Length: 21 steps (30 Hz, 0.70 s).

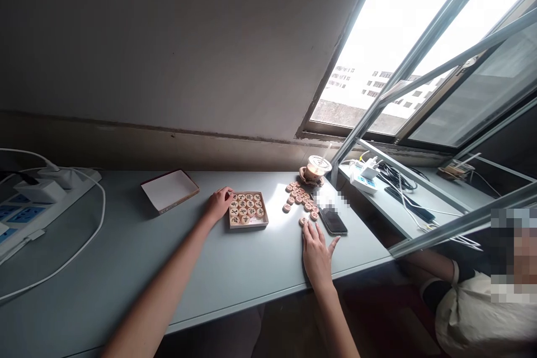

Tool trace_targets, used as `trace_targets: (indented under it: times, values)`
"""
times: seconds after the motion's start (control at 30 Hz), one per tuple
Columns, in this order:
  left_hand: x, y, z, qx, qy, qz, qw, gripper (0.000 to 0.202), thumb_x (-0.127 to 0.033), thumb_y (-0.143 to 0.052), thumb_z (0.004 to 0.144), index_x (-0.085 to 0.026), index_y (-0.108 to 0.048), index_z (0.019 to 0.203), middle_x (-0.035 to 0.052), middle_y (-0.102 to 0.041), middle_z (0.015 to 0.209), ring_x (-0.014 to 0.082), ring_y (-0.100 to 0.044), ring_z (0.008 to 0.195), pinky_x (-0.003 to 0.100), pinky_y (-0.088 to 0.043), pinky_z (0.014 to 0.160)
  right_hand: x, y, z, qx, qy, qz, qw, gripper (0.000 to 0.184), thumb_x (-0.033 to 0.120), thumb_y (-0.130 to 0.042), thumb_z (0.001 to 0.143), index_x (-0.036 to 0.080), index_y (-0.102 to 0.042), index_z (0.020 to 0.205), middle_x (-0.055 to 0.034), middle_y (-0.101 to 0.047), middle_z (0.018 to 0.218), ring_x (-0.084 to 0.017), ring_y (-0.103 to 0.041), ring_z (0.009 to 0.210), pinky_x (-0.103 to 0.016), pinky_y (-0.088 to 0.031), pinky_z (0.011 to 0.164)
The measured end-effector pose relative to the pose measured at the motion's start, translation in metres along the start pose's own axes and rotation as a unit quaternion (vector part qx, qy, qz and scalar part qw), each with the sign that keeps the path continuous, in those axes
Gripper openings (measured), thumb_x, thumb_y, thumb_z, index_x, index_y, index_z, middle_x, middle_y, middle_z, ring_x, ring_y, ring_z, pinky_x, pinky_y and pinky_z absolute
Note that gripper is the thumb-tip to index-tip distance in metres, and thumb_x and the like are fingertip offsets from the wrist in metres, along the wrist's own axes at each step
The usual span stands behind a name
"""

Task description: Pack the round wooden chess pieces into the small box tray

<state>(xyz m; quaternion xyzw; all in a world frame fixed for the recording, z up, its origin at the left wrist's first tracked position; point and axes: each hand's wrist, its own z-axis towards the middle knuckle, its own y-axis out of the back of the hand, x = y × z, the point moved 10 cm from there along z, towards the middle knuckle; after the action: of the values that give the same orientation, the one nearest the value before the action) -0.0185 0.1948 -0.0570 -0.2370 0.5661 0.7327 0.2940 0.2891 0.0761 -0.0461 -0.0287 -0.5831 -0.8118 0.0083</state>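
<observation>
A shallow box tray (248, 226) on the desk holds rows of round Chinese chess pieces (250, 205), with a bare gap in its front right corner. Bent fingers of my left hand (218, 205) grip the tray's left rim near its back corner. To the right, my right hand (316, 254) rests on the desk with fingers stretched and thumb apart. Its fingertips touch a single chess piece (302, 221). Beyond them lies a loose cluster of chess pieces (298, 198). The box lid (170, 190) lies inside up, left of my left hand.
A phone (334, 220) lies right of the loose pieces, and a lidded drink cup (318, 166) with a straw stands behind them. Power strips (25, 207) and white cables occupy the far left. Metal frame bars (373, 106) rise at right; another person (474, 307) sits beyond.
</observation>
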Motion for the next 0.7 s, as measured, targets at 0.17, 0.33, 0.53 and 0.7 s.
trace_targets:
  times: [0.17, 0.33, 0.53, 0.7]
  values:
    - [-0.002, 0.002, -0.001, -0.006, 0.002, 0.003, 1.0, 0.02, -0.024, -0.046, 0.087, -0.019, -0.063, 0.097, 0.0078, -0.07, 0.1, 0.0202, -0.063, 0.089, 0.027, -0.045, 0.074, 0.007, 0.004, -0.02, -0.001, 0.016, 0.112, 0.994, 0.048, 0.015, -0.022, 0.094, 0.016, -0.051, 0.131, -0.0126, -0.054, 0.134, -0.026, -0.052, 0.12, -0.051, -0.03, 0.108]
    - [-0.001, 0.001, -0.001, 0.004, 0.01, 0.01, 1.0, 0.02, -0.023, -0.046, 0.087, -0.019, -0.063, 0.097, 0.0078, -0.07, 0.099, 0.0203, -0.063, 0.087, 0.027, -0.044, 0.073, 0.044, 0.021, -0.012, -0.049, 0.071, 0.249, 0.965, 0.033, 0.031, -0.042, 0.094, 0.019, -0.057, 0.121, -0.0108, -0.066, 0.112, -0.023, -0.061, 0.102, -0.039, -0.048, 0.089]
    - [-0.004, 0.003, -0.002, -0.003, -0.001, -0.002, 1.0, 0.021, -0.023, -0.046, 0.086, -0.019, -0.063, 0.097, 0.0083, -0.069, 0.1, 0.0202, -0.063, 0.089, 0.028, -0.046, 0.076, 0.121, 0.033, 0.03, -0.022, 0.199, 0.307, 0.93, 0.027, 0.031, -0.045, 0.094, 0.024, -0.057, 0.116, -0.0054, -0.068, 0.109, -0.02, -0.062, 0.103, -0.051, -0.029, 0.109]
    - [-0.003, 0.002, -0.002, 0.001, 0.009, 0.0, 1.0, 0.021, -0.022, -0.045, 0.087, -0.02, -0.063, 0.098, 0.0076, -0.07, 0.101, 0.0196, -0.063, 0.09, 0.028, -0.046, 0.076, 0.137, 0.029, 0.028, 0.01, 0.237, 0.222, 0.946, 0.031, 0.038, -0.043, 0.094, 0.031, -0.057, 0.12, -0.0029, -0.062, 0.124, -0.023, -0.048, 0.125, -0.059, -0.01, 0.112]
